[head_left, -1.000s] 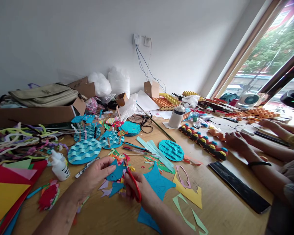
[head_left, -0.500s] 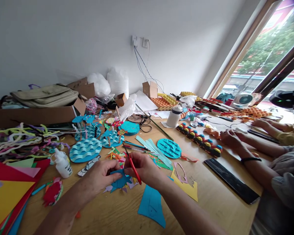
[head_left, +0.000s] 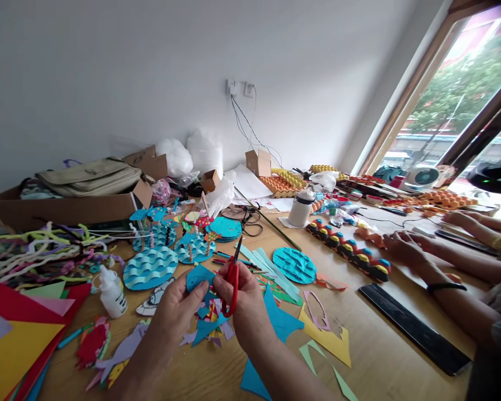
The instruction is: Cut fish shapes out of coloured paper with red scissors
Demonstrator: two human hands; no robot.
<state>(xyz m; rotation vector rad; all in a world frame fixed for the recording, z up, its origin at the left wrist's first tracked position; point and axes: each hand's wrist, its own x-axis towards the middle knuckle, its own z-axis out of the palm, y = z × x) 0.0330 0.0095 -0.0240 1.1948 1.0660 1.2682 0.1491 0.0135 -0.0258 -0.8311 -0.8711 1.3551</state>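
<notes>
My left hand [head_left: 181, 303] is closed on a small blue paper piece [head_left: 199, 277], pinching it between thumb and fingers. In my right hand [head_left: 244, 298] are red-handled scissors [head_left: 234, 281], their dark blades pointing up and away from me. The right fingertips touch or nearly touch the edge of the paper. Below both hands lies a heap of coloured paper scraps [head_left: 212, 328]. A larger blue paper offcut [head_left: 279, 317] rests beside my right wrist.
A white glue bottle [head_left: 112, 292], wavy blue discs [head_left: 150, 262] and coloured sheets [head_left: 25, 340] lie at left. On the right are a black flat bar [head_left: 413, 328], a painted egg-carton strip [head_left: 346, 250] and another person's hands [head_left: 401, 248]. A white bottle [head_left: 301, 209] stands behind.
The scissors have swung from lying across the right hand to pointing upward. My left hand has raised and turned the blue paper. The view has shifted slightly.
</notes>
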